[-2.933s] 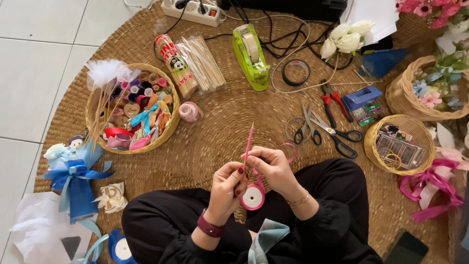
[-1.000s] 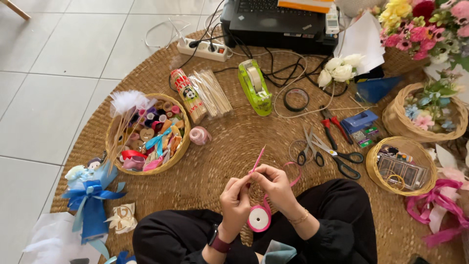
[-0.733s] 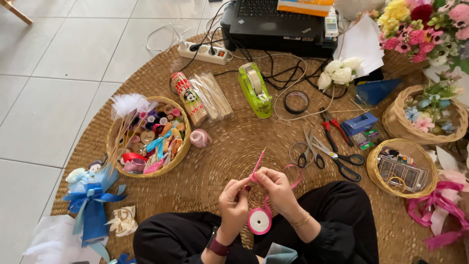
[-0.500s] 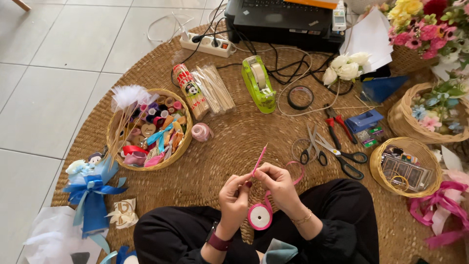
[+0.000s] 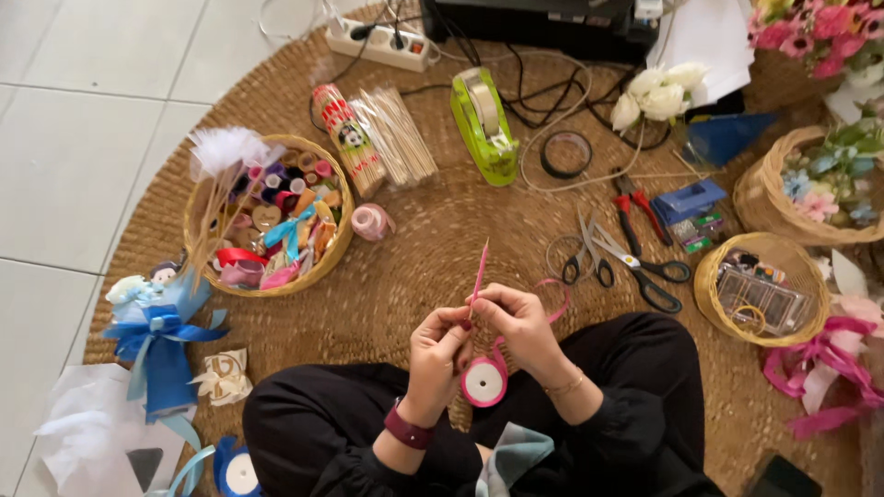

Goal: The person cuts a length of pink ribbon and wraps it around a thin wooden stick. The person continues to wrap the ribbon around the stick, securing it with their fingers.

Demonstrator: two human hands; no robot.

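1. The left hand (image 5: 440, 342) and right hand (image 5: 517, 317) meet over the lap, fingertips pinched together on a thin pink stick wrapped in ribbon (image 5: 479, 270), which points up and away.
2. A pink ribbon spool with a white core (image 5: 483, 382) hangs just below the hands, its ribbon looping past the right hand.
3. A red-patterned cylindrical package (image 5: 346, 138) lies beside a clear bag of pale wooden sticks (image 5: 402, 136); a lime-green tape dispenser (image 5: 485, 124) is to their right.
4. The round wicker basket on the left (image 5: 324, 269) holds coloured ribbons and spools; a smaller wicker basket on the right (image 5: 707, 276) holds a clear plastic box.
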